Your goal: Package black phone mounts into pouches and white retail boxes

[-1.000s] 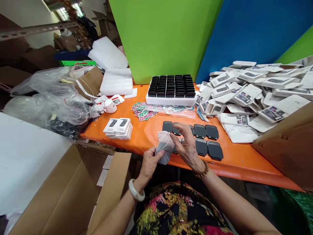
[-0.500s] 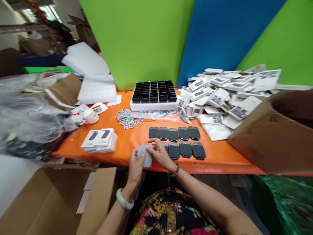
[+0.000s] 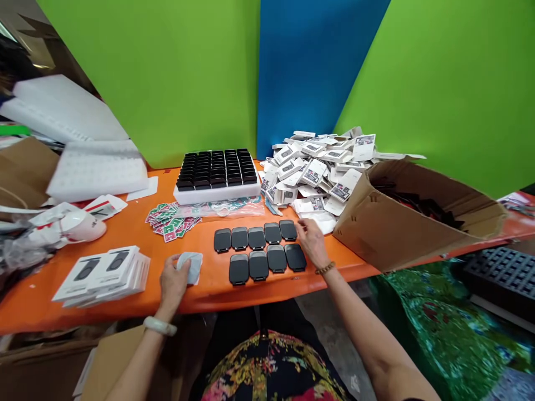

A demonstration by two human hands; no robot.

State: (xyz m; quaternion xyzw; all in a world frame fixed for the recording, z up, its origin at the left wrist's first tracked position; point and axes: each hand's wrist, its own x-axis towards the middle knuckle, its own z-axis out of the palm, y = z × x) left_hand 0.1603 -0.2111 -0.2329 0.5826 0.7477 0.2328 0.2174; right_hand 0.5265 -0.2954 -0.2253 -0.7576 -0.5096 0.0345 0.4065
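Left hand [image 3: 174,281] thumb and fingers closed on white pouch [image 3: 193,268], near edge of orange table [image 3: 267,289], left of the flat black cases [image 3: 256,238]. Cases lie in two rows: five far, four near. Right hand [image 3: 311,240] at right end of far row, fingers loosely bent, near last case; can't tell if touching or gripping. Stacked small boxes [image 3: 104,273] left, foam tray [image 3: 217,195] far, box pile [image 3: 313,172] far right, beside cardboard carton [image 3: 363,234].

The black cases [image 3: 256,238] look like smooth plastic, the carton [image 3: 359,228] matt cardboard.
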